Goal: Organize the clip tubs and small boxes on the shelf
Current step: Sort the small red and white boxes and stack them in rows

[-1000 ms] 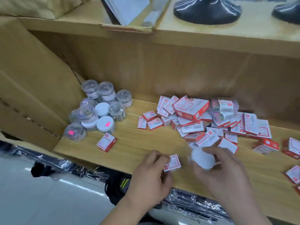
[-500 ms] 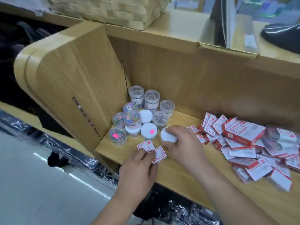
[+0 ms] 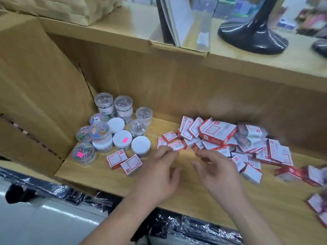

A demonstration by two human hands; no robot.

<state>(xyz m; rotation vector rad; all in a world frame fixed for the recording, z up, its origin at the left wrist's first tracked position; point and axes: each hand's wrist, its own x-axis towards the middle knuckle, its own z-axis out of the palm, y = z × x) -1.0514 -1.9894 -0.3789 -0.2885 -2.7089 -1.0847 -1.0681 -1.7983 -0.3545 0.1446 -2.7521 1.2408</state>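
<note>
Littering pale wooden shelf [image 3: 92, 172] (boxes [image 3: 217, 133], tubs [image 3: 122, 138])

Matt wood-grain shelf [image 3: 106, 175]; clear glossy plastic clip tubs [image 3: 104, 103]; red-and-white card small boxes [image 3: 217, 132]; shiny black stand base [image 3: 251, 32].

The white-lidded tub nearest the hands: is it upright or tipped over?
Upright. The white-lidded tub shows its round lid facing up, its clear wall below it on the shelf.

Black stand base [image 3: 251, 38] & clear leaflet holder [image 3: 178, 45] on upper ledge [image 3: 123, 27], tan basket [image 3: 62, 9] at L
</note>
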